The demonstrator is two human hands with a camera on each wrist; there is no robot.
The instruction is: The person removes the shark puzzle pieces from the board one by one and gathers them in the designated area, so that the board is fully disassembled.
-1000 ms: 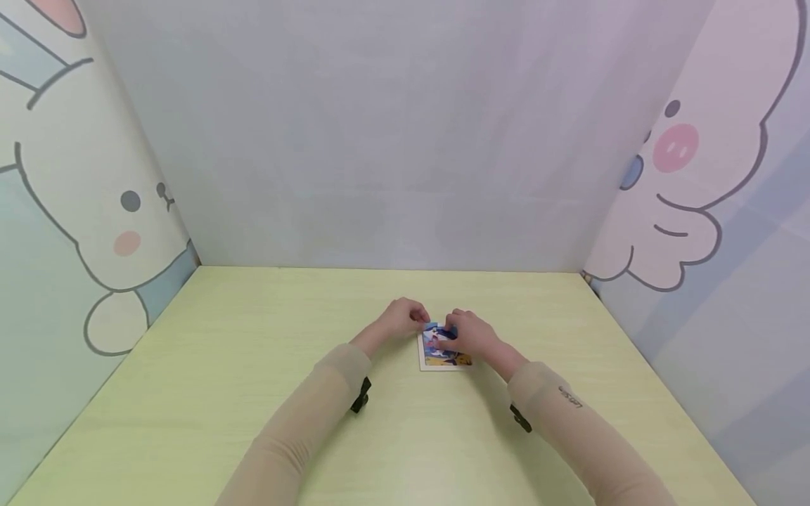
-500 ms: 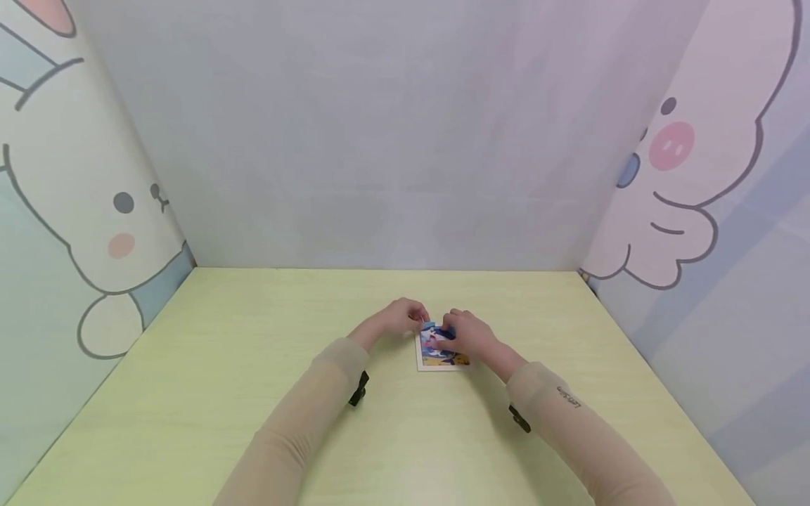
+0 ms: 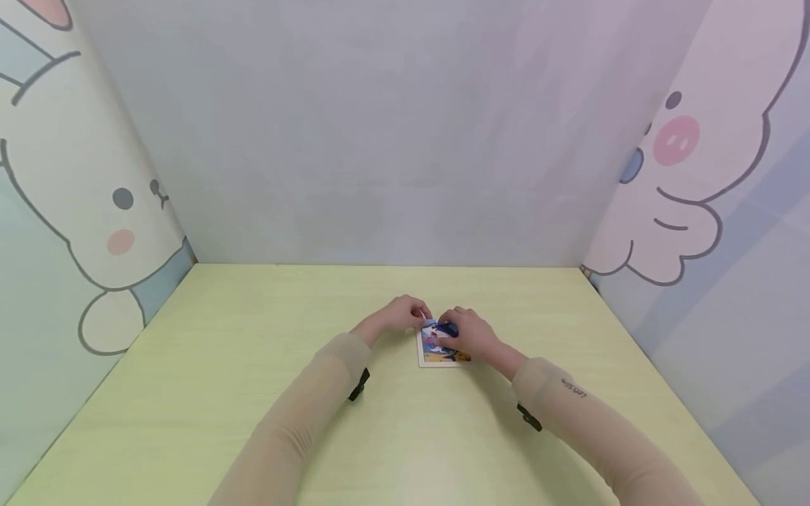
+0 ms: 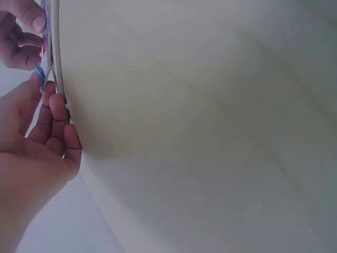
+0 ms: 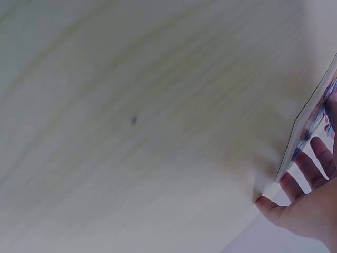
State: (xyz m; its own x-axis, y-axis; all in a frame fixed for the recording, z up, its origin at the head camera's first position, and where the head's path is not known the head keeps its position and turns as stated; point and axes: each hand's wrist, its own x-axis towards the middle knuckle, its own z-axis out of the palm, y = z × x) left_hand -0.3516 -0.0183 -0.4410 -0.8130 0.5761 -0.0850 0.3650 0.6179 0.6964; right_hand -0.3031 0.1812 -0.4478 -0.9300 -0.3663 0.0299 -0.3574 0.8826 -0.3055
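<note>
A small square picture puzzle [image 3: 435,356] with a white border lies flat on the table, showing blue, white, pink and yellow printing. At its far left corner my left hand [image 3: 400,315] pinches a small blue puzzle piece [image 4: 40,71] between thumb and fingers, tilted up from the board. My right hand [image 3: 473,334] spreads over the puzzle's right part, its thumb on the picture and its fingertips by the far edge. In the right wrist view some fingers [image 5: 311,171] touch the board's edge and one rests on the table. Much of the picture's right side is hidden under this hand.
The pale yellow table [image 3: 253,393] extends around the puzzle. A grey-white backdrop [image 3: 392,140] rises behind it, and side panels with a cartoon rabbit [image 3: 101,176] and a pink-nosed character [image 3: 690,176] flank it.
My right fingertips have shifted slightly left along the puzzle's far edge, closer to the left hand. The blue piece at the corner shows less in the head view. The left hand has barely moved.
</note>
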